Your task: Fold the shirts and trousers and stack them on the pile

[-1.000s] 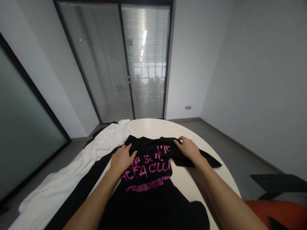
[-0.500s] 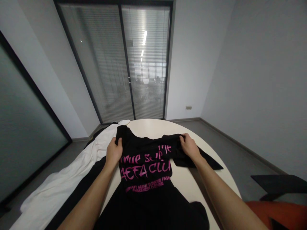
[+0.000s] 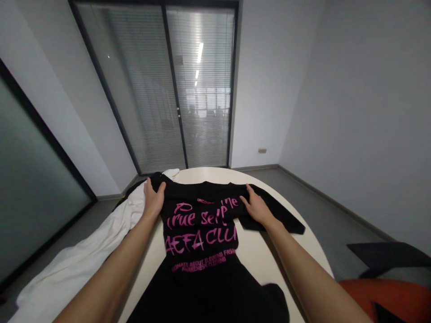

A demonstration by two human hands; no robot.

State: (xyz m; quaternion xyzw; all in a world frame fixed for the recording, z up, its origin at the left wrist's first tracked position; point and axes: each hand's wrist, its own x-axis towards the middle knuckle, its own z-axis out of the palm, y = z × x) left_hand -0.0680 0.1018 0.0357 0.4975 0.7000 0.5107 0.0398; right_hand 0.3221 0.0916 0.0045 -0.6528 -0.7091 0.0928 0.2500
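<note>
A black shirt [image 3: 202, 260] with pink lettering lies over the round cream table [image 3: 254, 258], its upper edge now fairly straight and one sleeve stretched to the right. At its upper left corner rests my left hand [image 3: 154, 197], thumb and fingers spread on the cloth. My right hand [image 3: 256, 205] touches the shirt near the base of the right sleeve, fingers apart. The near part of the shirt runs out of the bottom of the view.
White clothing [image 3: 81, 260] with dark cloth beside it hangs along the table's left side. An orange chair [image 3: 380, 298] with a black armrest [image 3: 387, 255] stands at the lower right. Glass doors with blinds [image 3: 151, 89] are beyond the table.
Both hands have loosened from a pinch to spread fingers. The shirt's upper part lies flatter, showing more lettering, and the left hand has moved slightly left.
</note>
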